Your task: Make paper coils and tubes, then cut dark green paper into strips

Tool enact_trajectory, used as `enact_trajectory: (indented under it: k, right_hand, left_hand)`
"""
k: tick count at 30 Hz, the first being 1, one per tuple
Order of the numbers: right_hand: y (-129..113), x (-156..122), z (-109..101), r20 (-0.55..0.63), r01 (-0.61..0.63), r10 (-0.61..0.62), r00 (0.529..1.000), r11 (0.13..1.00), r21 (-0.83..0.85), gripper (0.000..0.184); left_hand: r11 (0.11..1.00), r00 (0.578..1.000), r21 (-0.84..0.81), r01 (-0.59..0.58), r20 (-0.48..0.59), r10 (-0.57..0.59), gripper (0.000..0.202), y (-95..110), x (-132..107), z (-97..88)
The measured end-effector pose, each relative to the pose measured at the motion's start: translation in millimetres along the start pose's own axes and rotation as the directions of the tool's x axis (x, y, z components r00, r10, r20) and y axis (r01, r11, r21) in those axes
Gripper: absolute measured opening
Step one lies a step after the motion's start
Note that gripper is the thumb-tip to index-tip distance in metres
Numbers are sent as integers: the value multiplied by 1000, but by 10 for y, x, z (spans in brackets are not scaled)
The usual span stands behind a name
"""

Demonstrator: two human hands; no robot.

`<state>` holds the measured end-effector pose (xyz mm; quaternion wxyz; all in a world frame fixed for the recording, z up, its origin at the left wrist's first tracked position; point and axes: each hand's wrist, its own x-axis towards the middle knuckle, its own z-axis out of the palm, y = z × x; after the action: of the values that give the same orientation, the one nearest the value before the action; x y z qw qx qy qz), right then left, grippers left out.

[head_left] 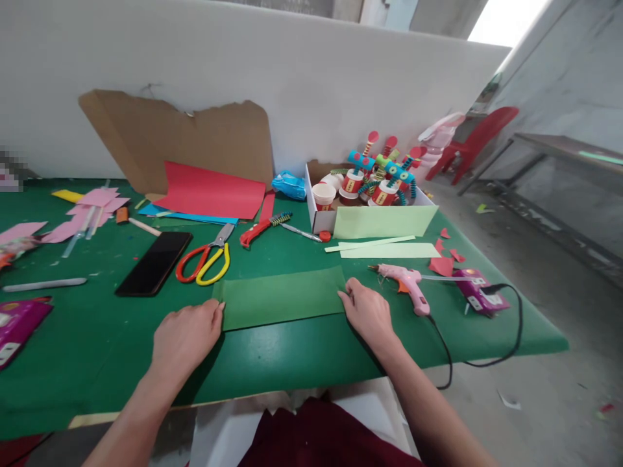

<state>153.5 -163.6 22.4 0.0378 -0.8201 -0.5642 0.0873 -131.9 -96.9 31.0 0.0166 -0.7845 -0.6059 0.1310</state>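
Note:
A strip of green paper (282, 298) stretches sideways between my hands, just over the green tabletop. My left hand (187, 331) pinches its left end, thumb and fingers closed. At the right end my right hand (367, 311) grips the paper's edge the same way. Scissors (205, 259) with one red and one yellow handle lie beyond my left hand. Close to my right hand rests a pink glue gun (403, 284), its nozzle pointing left. Pale green paper strips (389, 250) lie behind it.
A white box (317, 217) holds paper cups and colourful paper figures. A black phone (154, 264), red paper (209, 191), a red-handled cutter (256, 231) and a pen (302, 232) lie on the table (272, 363). The glue gun's cord (445, 350) hangs over the front edge.

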Motion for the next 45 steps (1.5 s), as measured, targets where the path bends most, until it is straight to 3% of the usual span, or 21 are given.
enact_trajectory:
  k: [4,8,11,15,20,27,30,33,35,36,38,40,42,45]
  right_hand:
    - [-48,-28,-18,-2,3,-3,1000,998,-55,11]
    - [-82,-45,-38,0,-4,4,1000,993,-122,21]
    - [-71,-40,-28,-6,27,-28,1000,993,-117,31]
    - [-41,-26,-3,-39,79,-83,996,991,-106,39]
    - [-43,-13,9,-45,87,-94,995,987,-134,43]
    - [-5,-11,-20,-35,113,-123,992,972,-204,43]
    - [36,-8,-151,-108,179,-209,972,955,-236,42]
    - [-53,-38,-309,-239,317,-365,900,924,-215,41]
    - [-212,-88,-349,-272,490,-517,812,856,-165,43]
    - [-310,-118,-334,-251,595,-608,753,792,-134,46]
    - [-506,-176,-235,-167,812,-807,566,581,-54,52]
    - [-653,-210,-77,-83,913,-910,407,407,21,61]
    - [-726,-211,79,-38,934,-934,355,352,68,67]
    - [-731,-171,223,10,924,-930,367,365,110,68]
  left_hand:
    - [999,998,52,11,-69,-8,52,35,-24,37]
    - [997,984,62,40,-178,-28,47,68,-43,57]
    - [997,953,37,63,-298,-49,40,87,-65,59]
    - [1000,914,10,-15,-406,18,52,94,-74,106]
    - [980,930,33,-194,-313,195,61,60,11,157]
    - [956,941,83,-283,-168,293,62,56,126,83]
    - [951,940,91,-294,-154,305,64,65,142,74]
    - [949,937,92,-301,-156,312,64,62,146,83]
    - [948,934,83,-306,-169,316,63,56,144,93]
    - [948,931,80,-309,-179,319,62,53,143,97]
    - [945,924,79,-318,-196,327,59,47,142,108]
    - [943,918,78,-325,-212,334,57,43,144,121]
    - [942,915,74,-329,-223,337,56,42,150,136]
    - [942,915,74,-328,-220,337,55,44,161,149]
